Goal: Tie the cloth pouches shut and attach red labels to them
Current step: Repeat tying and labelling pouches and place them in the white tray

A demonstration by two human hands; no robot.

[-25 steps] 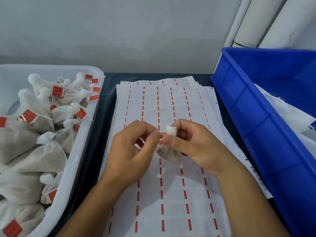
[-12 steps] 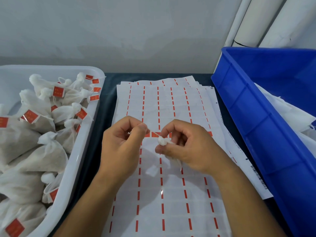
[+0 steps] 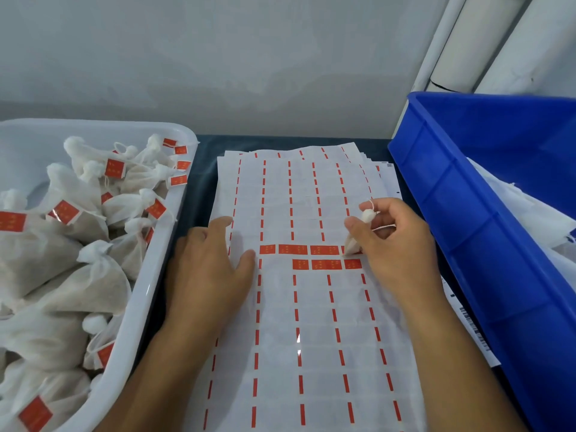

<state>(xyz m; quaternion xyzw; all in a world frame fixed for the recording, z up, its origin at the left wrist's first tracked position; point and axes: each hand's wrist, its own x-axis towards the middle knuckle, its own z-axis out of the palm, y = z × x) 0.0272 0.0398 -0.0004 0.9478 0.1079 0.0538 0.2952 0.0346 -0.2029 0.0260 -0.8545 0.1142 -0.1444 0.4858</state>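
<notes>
My right hand [image 3: 396, 244] grips a small white cloth pouch [image 3: 363, 226] by its tied neck, with a thin string looping out above my fingers. The pouch hangs over the label sheet [image 3: 311, 322], its lower end touching the right end of two short rows of red labels [image 3: 311, 251]. My left hand [image 3: 212, 263] lies flat with straight fingers on the sheet's left edge, its thumb beside the leftmost red label. Most of the sheet holds only narrow red strips where labels were peeled off.
A white tub [image 3: 149, 291] on the left holds several tied pouches with red labels. A blue bin [image 3: 461, 232] on the right holds white cloth. More sheets lie stacked under the top one. A wall and white pipes [image 3: 473, 42] stand behind.
My hands have moved apart. The left hand let go of the pouch and went flat on the sheet. The right hand carried the pouch right, uncovering the red labels.
</notes>
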